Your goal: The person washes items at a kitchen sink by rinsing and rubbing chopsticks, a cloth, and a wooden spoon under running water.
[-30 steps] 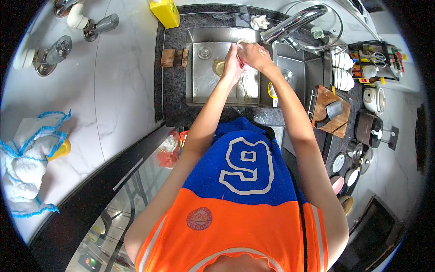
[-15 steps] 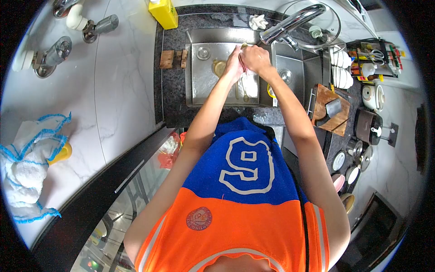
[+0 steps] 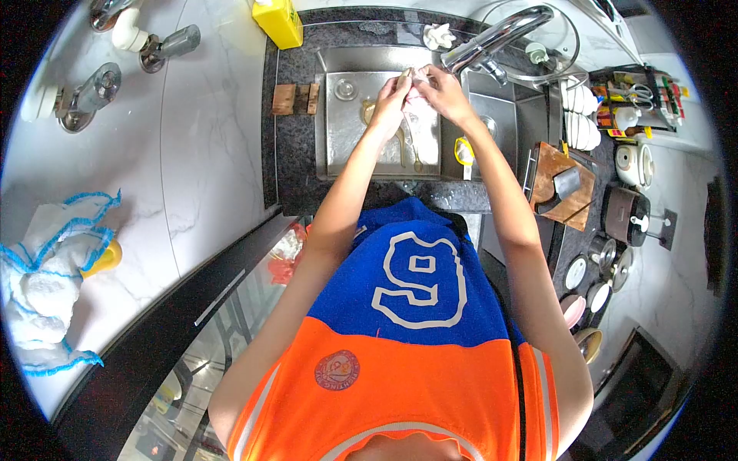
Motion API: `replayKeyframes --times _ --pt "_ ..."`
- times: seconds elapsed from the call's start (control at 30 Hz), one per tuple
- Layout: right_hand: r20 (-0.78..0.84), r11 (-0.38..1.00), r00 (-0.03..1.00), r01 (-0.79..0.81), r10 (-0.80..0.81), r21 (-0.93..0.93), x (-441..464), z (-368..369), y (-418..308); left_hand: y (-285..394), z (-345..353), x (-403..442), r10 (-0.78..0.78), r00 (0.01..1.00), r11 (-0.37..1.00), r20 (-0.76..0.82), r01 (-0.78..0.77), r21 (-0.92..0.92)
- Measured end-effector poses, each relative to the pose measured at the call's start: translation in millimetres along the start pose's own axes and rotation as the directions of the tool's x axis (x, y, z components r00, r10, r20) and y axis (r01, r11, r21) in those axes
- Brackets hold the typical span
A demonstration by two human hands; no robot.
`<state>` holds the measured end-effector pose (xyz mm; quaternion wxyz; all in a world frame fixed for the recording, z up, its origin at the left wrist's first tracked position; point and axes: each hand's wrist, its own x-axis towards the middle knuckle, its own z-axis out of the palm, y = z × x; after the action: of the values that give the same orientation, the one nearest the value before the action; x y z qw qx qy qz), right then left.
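Note:
Over the left basin of the steel sink, my left hand and my right hand come together with bent, closed fingers. Between them is a small pale, pinkish thing, too small to name. A yellowish round item lies in the basin, partly behind my left hand. Below my hands, a spoon-like utensil rests on the basin floor. The chrome faucet arches at the upper right of my right hand.
A yellow bottle and wooden blocks stand left of the sink. A yellow-rimmed item sits on the divider. Right are stacked white bowls and a cleaver on a cutting board. A white cloth lies far left.
My hands have moved slightly apart from their overlapped, clasped pose, and the pale, pinkish thing shows more between the fingers. More of the yellow-rimmed item is visible.

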<state>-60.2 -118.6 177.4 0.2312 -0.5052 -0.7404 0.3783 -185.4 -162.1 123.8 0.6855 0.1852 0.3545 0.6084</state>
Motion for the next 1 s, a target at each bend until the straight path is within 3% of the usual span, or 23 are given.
replayKeyframes --times 0.1,0.13,0.23,0.27,0.33,0.43,0.47,0.57,0.63,0.7,0.77,0.87,0.9,1.0 --pt "-0.108 0.993 0.993 0.06 -0.049 0.102 -4.8 8.3 11.5 -5.8 -11.1 2.7 0.03 0.998 0.993 0.062 -0.037 0.116" --pt "-0.123 0.99 0.992 -0.005 0.022 0.14 -6.3 12.8 14.7 0.6 -11.2 -2.4 0.021 0.996 0.995 0.085 -0.03 0.099" --pt "-0.131 0.958 0.991 0.004 0.036 0.287 -10.5 19.6 21.3 14.6 -12.1 -9.8 -0.018 0.998 0.979 0.067 0.004 0.203" --pt "-0.132 0.957 0.991 0.004 0.036 0.291 -12.7 21.5 21.9 19.4 -13.3 -12.5 -0.033 0.994 0.985 0.101 0.015 0.172" --pt "-0.037 0.833 0.992 -0.082 0.122 0.548 -17.6 25.5 22.7 28.4 -10.8 -19.2 -0.032 0.993 0.979 0.113 0.008 0.203" --pt "-0.012 0.819 0.998 -0.044 0.062 0.572 -21.8 30.5 24.9 33.7 -9.6 -23.0 -0.012 0.992 0.967 0.123 -0.02 0.254" --pt "0.0 0.825 0.998 0.049 -0.059 0.562 -20.3 31.2 26.1 33.5 -11.9 -23.4 0.001 0.995 0.972 0.098 -0.024 0.233" --pt "0.096 0.855 0.979 0.109 -0.182 0.508 -19.4 22.3 18.9 33.6 -18.1 -25.1 0.012 0.996 0.982 0.084 -0.028 0.189" --pt "0.128 0.908 0.982 0.076 -0.141 0.413 -21.4 15.7 12.6 35.7 -17.1 -23.5 0.022 0.997 0.982 0.075 -0.035 0.187" --pt "-0.015 0.963 0.994 0.105 -0.104 0.248 -18.3 17.6 15.5 38.2 -13.8 -20.6 0.023 0.992 0.985 0.127 -0.044 0.167" --pt "-0.033 0.942 0.997 0.077 -0.07 0.327 -17.5 18.5 15.1 46.7 -1.9 -23.0 -0.062 0.997 0.988 -0.047 0.068 0.137" --pt "-0.007 0.895 0.997 -0.061 0.071 0.442 -19.9 20.0 13.0 55.9 1.0 -24.0 -0.056 0.998 0.979 -0.022 0.06 0.195" --pt "-0.085 0.959 0.992 0.114 -0.095 0.259 -16.6 25.8 23.2 58.0 2.4 -23.5 -0.068 0.997 0.966 -0.02 0.071 0.247" --pt "0.017 0.972 0.984 0.174 -0.179 0.159 -21.5 25.5 15.2 54.2 5.6 -21.3 -0.082 0.997 0.975 -0.001 0.081 0.209"
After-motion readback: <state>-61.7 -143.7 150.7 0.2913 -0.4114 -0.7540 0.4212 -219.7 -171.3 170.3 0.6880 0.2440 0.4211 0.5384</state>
